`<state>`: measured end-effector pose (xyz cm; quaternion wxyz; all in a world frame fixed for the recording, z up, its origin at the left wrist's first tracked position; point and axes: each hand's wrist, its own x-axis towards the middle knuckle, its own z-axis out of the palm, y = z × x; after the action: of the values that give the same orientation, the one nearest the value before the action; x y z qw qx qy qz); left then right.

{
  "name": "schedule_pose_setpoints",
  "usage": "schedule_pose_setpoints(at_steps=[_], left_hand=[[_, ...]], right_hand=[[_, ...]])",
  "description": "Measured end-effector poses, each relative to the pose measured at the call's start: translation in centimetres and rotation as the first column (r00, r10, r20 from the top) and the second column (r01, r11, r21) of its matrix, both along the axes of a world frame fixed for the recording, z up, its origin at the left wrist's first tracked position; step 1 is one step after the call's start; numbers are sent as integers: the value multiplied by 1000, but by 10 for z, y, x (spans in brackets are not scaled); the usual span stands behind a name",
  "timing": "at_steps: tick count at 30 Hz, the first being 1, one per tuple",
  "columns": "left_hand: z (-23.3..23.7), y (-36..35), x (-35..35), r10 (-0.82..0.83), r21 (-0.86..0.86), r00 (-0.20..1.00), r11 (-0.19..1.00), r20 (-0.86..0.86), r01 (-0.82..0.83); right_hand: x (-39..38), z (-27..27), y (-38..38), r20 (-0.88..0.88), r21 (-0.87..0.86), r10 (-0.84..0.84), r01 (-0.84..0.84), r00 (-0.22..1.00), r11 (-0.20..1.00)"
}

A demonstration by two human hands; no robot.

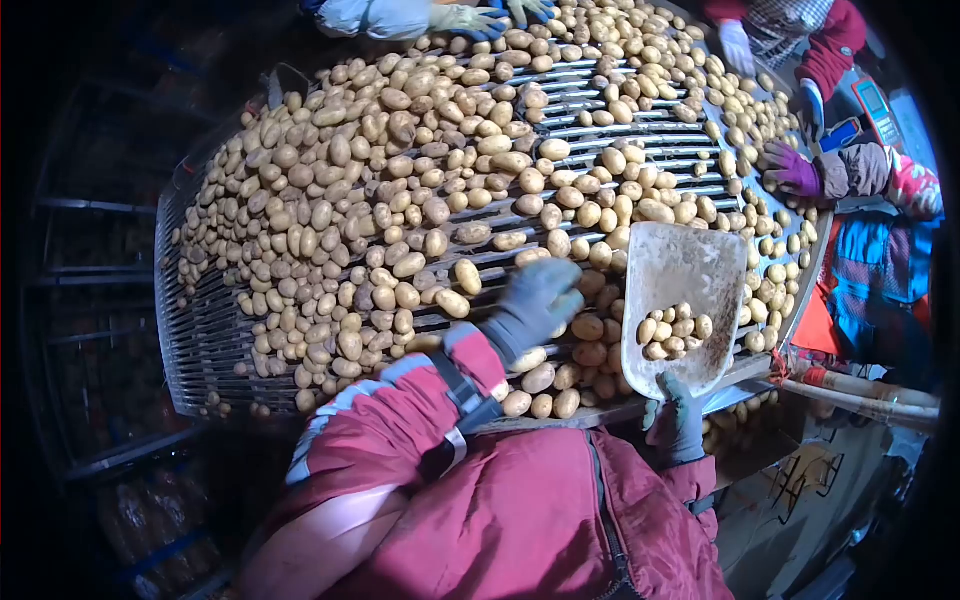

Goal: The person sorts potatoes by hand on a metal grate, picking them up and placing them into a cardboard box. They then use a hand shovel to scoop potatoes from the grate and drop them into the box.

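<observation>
Many potatoes (300, 200) lie spread over a slatted metal rack (210, 350). My left hand (535, 300), in a grey-green glove, is over the potatoes at the middle near side; motion blurs its fingers, and whether it holds anything is not clear. At the near edge, my right hand (676, 418), gloved too, grips the lower end of a dirty white scoop (685, 262). Several small potatoes (676, 330) sit inside the scoop, towards its handle end. Larger potatoes surround the scoop on the rack.
A co-worker's gloved hands (470, 20) are at the far edge. At the right, other people's hands, one in a purple glove (790, 168), reach in. A handheld device (876, 108) and a blue bag (878, 260) are at the right, with pale poles (860, 395) below.
</observation>
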<state>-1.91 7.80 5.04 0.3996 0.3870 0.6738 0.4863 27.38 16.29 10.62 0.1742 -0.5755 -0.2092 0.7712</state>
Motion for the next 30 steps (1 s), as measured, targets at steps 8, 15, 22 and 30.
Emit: schedule_pose_setpoints(at_steps=[8,15,22,30], left_hand=[[-53,59,-88,-240,-240,297,970,-924,37],[-45,58,-70,-92,-102,570,995,-817,15],[-68,14,-117,-139,-143,446,989,-884,26],[-36,38,-146,-199,-259,289,948,-936,-185]], right_hand=[[19,-19,-18,53,-88,47,-42,997,995],[14,-6,-25,4,-176,10,-9,1000,984],[10,-5,-25,-21,-162,83,-86,996,983],[-5,-17,-19,-36,-239,165,-169,986,956]])
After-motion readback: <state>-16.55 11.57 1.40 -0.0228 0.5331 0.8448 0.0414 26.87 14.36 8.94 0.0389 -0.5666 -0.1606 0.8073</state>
